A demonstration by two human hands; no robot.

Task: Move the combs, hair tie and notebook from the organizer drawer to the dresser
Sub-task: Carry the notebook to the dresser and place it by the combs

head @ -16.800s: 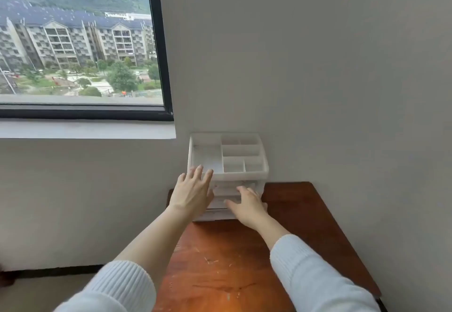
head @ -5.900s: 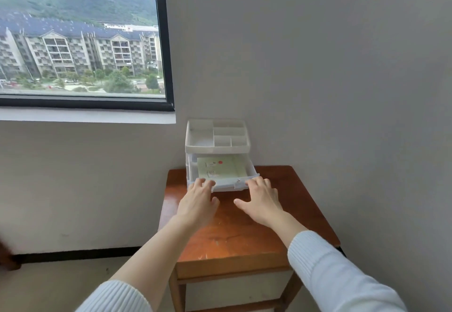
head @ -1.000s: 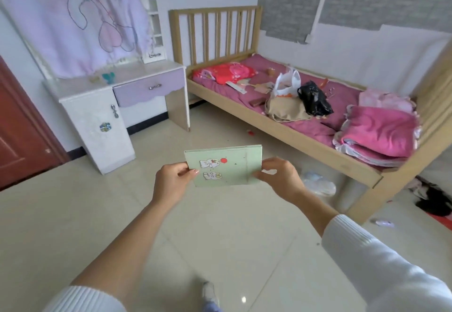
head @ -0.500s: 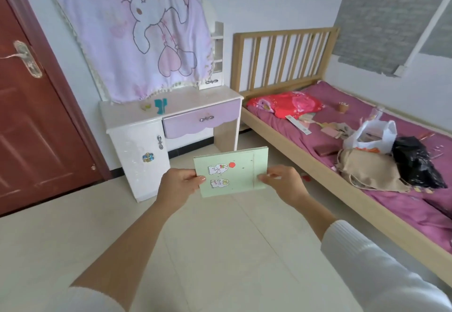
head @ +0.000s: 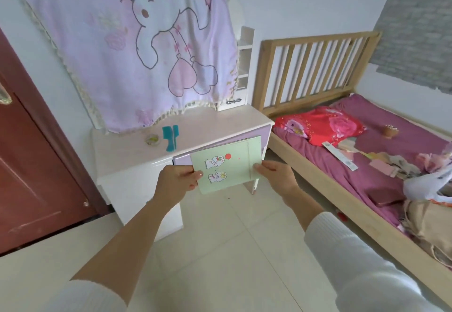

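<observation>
I hold a pale green notebook [head: 227,163] with small cartoon stickers between both hands, in front of the dresser's front edge. My left hand [head: 177,183] grips its left edge and my right hand [head: 275,176] grips its right edge. On the white and lilac dresser [head: 132,150] lie two teal combs [head: 170,136] side by side, and a small yellowish hair tie [head: 152,139] sits just left of them. The organizer is out of view.
A pink rabbit cloth [head: 146,42] hangs over the wall behind the dresser. A dark red door [head: 31,165] stands to the left. A wooden bed [head: 342,140] with purple sheet, a red pillow and scattered bags fills the right. Pale floor tiles lie below.
I have come closer to the dresser, which now looms larger and sits right behind the notebook. Both hands keep the same grip on the notebook.
</observation>
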